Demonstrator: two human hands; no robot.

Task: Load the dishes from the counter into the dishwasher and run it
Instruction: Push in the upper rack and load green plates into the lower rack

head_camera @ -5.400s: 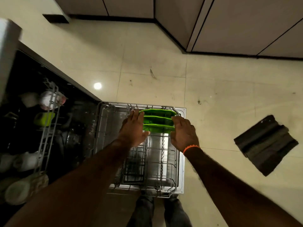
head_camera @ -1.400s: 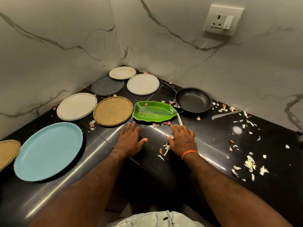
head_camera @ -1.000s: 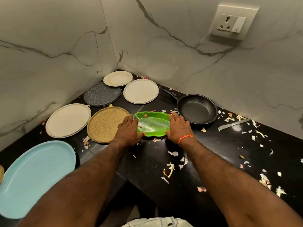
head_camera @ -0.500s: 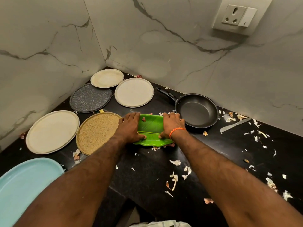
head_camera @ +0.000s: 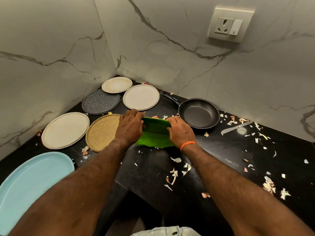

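Observation:
A green leaf-shaped dish [head_camera: 155, 133] sits tilted on the black counter [head_camera: 221, 160], its far edge raised. My left hand [head_camera: 130, 127] grips its left end and my right hand [head_camera: 179, 132] grips its right end, fingers curled over the rim. Around it lie several plates: a tan speckled plate [head_camera: 102, 132], a cream plate [head_camera: 65, 130], a dark grey plate [head_camera: 100, 101], a white plate [head_camera: 141, 97], a small cream plate [head_camera: 117, 84] and a light blue plate [head_camera: 32, 186]. A black frying pan [head_camera: 198, 113] stands right of the dish. The dishwasher is out of view.
Onion and garlic peels [head_camera: 177, 172] are scattered over the counter's right half. A knife [head_camera: 236, 127] lies beyond the pan. Marble walls close the corner at the back, with a wall socket [head_camera: 228, 25] high on the right.
I turned from the dishwasher rack to the counter. Both hands reached the green dish, took hold of its ends, and its far edge has tipped up.

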